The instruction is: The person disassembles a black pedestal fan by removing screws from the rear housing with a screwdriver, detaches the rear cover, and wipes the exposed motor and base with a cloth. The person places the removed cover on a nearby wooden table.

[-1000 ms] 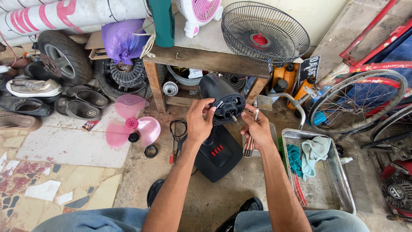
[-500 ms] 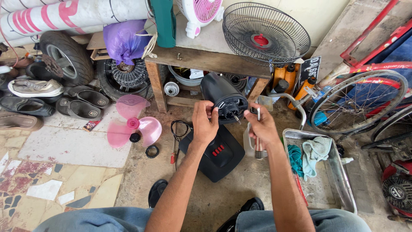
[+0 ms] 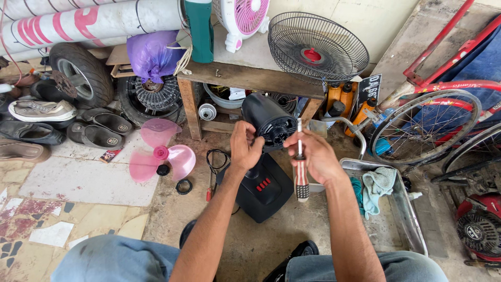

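Head view: I'm looking down at a black fan motor housing (image 3: 269, 121) standing on its black base (image 3: 263, 190) on the concrete floor, just in front of a wooden bench (image 3: 250, 73). My left hand (image 3: 245, 147) rests on the housing's left side, fingers curled together against its rim. My right hand (image 3: 313, 156) is closed around a screwdriver with a striped handle (image 3: 301, 175), shaft pointing up, its tip beside the housing's face and not seated in anything. I judge this as mid-disassembly of the motor head (the pink blade (image 3: 159, 154) already lies off on the floor to the left, with a black ring (image 3: 183, 186) near it). The next move, I think, calls for turning the driver tip-first and setting it squarely into a screw while the left hand steadies the housing.

Labels: a small dark sign (image 3: 369, 87) leans beside orange bottles (image 3: 339, 102) under the bench's right end; a red-and-white printed roll (image 3: 88, 23) lies top left; a small printed packet (image 3: 108, 155) sits by the shoes.
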